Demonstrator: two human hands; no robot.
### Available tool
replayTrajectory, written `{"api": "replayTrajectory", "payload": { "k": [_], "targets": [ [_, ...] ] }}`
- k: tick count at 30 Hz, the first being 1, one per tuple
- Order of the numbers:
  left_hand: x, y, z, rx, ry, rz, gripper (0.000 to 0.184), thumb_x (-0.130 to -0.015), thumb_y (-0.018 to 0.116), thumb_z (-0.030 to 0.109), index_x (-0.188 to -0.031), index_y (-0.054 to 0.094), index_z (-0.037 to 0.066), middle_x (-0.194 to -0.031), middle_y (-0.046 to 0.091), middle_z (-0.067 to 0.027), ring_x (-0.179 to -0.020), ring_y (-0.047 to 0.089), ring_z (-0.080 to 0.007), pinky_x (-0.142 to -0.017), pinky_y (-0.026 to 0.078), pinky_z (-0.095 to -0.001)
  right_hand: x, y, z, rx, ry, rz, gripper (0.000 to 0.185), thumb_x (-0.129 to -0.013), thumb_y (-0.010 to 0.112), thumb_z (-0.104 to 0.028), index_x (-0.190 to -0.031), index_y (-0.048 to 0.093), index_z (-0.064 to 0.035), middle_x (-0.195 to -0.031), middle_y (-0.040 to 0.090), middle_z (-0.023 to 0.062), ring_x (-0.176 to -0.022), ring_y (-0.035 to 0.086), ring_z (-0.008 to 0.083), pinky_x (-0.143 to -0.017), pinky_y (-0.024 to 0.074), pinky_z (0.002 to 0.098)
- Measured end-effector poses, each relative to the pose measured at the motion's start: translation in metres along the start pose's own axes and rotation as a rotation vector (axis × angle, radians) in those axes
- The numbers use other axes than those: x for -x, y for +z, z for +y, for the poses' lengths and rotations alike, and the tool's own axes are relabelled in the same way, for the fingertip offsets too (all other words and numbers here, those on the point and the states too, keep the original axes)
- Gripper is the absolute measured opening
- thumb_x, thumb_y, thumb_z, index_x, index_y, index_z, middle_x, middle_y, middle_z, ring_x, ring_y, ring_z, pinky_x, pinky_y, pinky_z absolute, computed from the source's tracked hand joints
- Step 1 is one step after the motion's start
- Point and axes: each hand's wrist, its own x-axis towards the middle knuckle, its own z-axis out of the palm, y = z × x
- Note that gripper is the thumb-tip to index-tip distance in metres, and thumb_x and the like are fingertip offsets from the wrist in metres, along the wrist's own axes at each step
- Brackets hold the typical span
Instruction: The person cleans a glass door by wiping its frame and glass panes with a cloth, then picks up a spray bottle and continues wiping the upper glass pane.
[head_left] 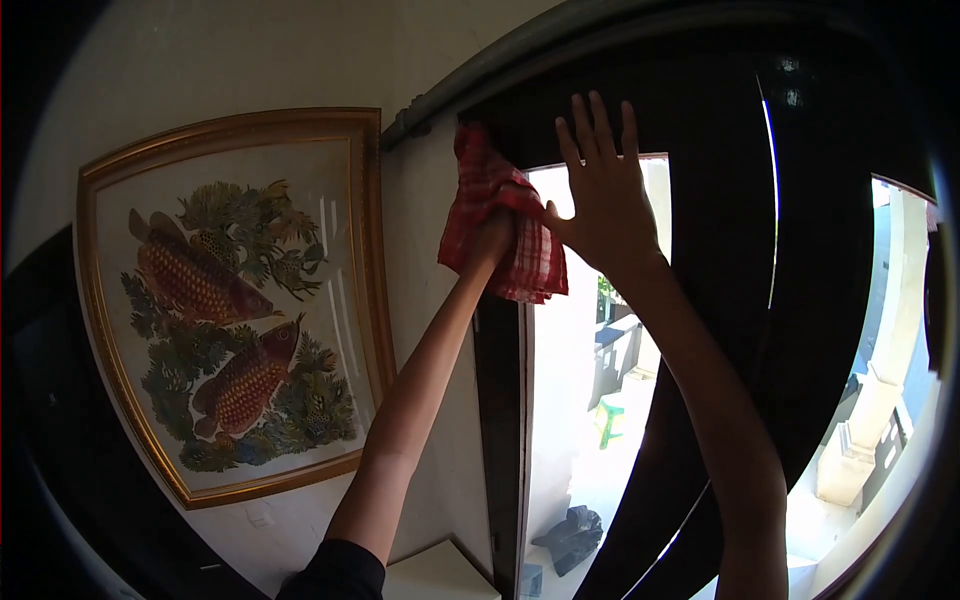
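A red and white checked cloth (537, 262) hangs in folds from my left hand (493, 236), which is raised and closed on it. The cloth lies against the upper left corner of the dark door (720, 220), beside its bright glass pane. To the right, my right hand (612, 205) rests with fingers spread on the dark frame at the top of that pane, holding nothing. Part of the left hand's fingers is hidden by the cloth.
A gold-framed picture of two fish (240, 330) hangs on the left wall. A pipe (440, 105) runs above the door. Low down stands a pale cabinet top (440, 575). Through the glass show a green stool (608, 420) and a black bag (572, 537).
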Motion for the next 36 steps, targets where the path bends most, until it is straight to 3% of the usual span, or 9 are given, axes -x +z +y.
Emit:
{"api": "replayTrajectory", "payload": {
  "k": [3, 5, 8, 11, 14, 15, 19, 27, 36],
  "targets": [
    [-0.041, 0.001, 0.016, 0.211, -0.052, 0.089, 0.060, -0.116, 0.041, 0.047, -0.160, 0.047, 0.006, -0.160, 0.051, -0.0114, -0.146, 0.048, -0.0190, -0.123, 0.036, -0.0330, 0.000, -0.003, -0.004, 0.085, -0.001, -0.031, 0.090, -0.097, 0.063, -0.059, -0.162, 0.044, 0.0009, -0.172, 0.030, 0.0287, -0.166, 0.017, 0.0404, -0.135, 0.0042, 0.0636],
    [-0.055, 0.026, 0.009, 0.171, 0.080, 0.154, 0.065, -0.112, 0.050, 0.041, -0.167, 0.038, 0.008, -0.171, 0.039, -0.0209, -0.161, 0.033, -0.0340, -0.132, 0.026, -0.0466, -0.002, -0.004, -0.006, 0.111, 0.009, -0.052, 0.089, -0.098, 0.061, -0.059, -0.162, 0.044, 0.0000, -0.172, 0.030, 0.0289, -0.165, 0.018, 0.0409, -0.135, 0.0041, 0.0638],
    [-0.024, 0.042, 0.027, 0.105, 0.162, 0.137, 0.065, -0.112, 0.050, 0.041, -0.167, 0.038, 0.009, -0.171, 0.038, -0.0210, -0.161, 0.032, -0.0347, -0.132, 0.025, -0.0478, -0.007, 0.001, -0.010, 0.048, 0.053, 0.005, 0.085, -0.099, 0.058, -0.060, -0.160, 0.048, -0.0014, -0.169, 0.038, 0.0266, -0.163, 0.026, 0.0385, -0.134, 0.0064, 0.0642],
    [0.024, 0.046, 0.044, 0.054, 0.289, 0.104, 0.066, -0.111, 0.051, 0.040, -0.167, 0.037, 0.009, -0.172, 0.037, -0.0211, -0.162, 0.030, -0.0359, -0.132, 0.023, -0.0495, -0.013, -0.007, -0.016, -0.274, 0.101, 0.345, 0.068, -0.098, 0.065, -0.042, -0.152, 0.055, -0.0006, -0.158, 0.052, 0.0250, -0.153, 0.044, 0.0353, -0.131, 0.0199, 0.0625],
    [0.061, 0.056, 0.072, 0.023, 0.400, 0.068, 0.067, -0.110, 0.052, 0.039, -0.168, 0.037, 0.009, -0.173, 0.035, -0.0212, -0.162, 0.028, -0.0370, -0.133, 0.022, -0.0512, -0.001, -0.043, -0.023, -0.259, -0.079, 0.304, 0.060, -0.095, 0.069, -0.028, -0.149, 0.057, -0.0044, -0.159, 0.052, 0.0208, -0.155, 0.043, 0.0333, -0.131, 0.0235, 0.0572],
    [0.068, 0.059, 0.085, 0.013, 0.442, 0.063, 0.067, -0.110, 0.052, 0.039, -0.168, 0.037, 0.009, -0.173, 0.035, -0.0212, -0.163, 0.028, -0.0373, -0.133, 0.021, -0.0518, 0.003, -0.051, -0.025, -0.281, -0.185, 0.310, 0.048, -0.091, 0.072, -0.025, -0.134, 0.066, -0.0051, -0.156, 0.056, 0.0190, -0.154, 0.046, 0.0329, -0.129, 0.0303, 0.0554],
    [0.105, 0.067, 0.134, -0.042, 0.617, 0.060, 0.068, -0.109, 0.054, 0.038, -0.168, 0.036, 0.010, -0.174, 0.033, -0.0213, -0.163, 0.025, -0.0388, -0.133, 0.019, -0.0541, 0.023, -0.106, -0.030, -0.348, -0.223, 0.189, 0.035, -0.089, 0.076, -0.028, -0.116, 0.071, -0.0059, -0.151, 0.059, 0.0191, -0.148, 0.052, 0.0336, -0.125, 0.0375, 0.0562],
    [0.167, 0.155, 0.239, -0.175, 0.818, 0.046, 0.070, -0.107, 0.056, 0.037, -0.169, 0.035, 0.010, -0.176, 0.029, -0.0215, -0.165, 0.020, -0.0418, -0.134, 0.014, -0.0587, 0.118, -0.212, 0.046, -0.441, 0.228, 0.004, 0.038, -0.097, 0.069, -0.025, -0.130, 0.067, -0.0066, -0.153, 0.057, 0.0196, -0.142, 0.055, 0.0402, -0.115, 0.0489, 0.0556],
    [0.351, 0.201, 0.177, -0.059, 0.515, -0.070, 0.075, -0.099, 0.062, 0.026, -0.170, 0.036, 0.017, -0.178, 0.023, -0.0192, -0.166, 0.012, -0.0460, -0.132, 0.009, -0.0681, 0.324, -0.231, -0.006, -0.497, 0.611, -0.166, 0.066, -0.100, 0.064, -0.017, -0.161, 0.041, -0.0097, -0.174, 0.027, 0.0229, -0.155, 0.039, 0.0480, -0.118, 0.0451, 0.0631]
  ]
}}
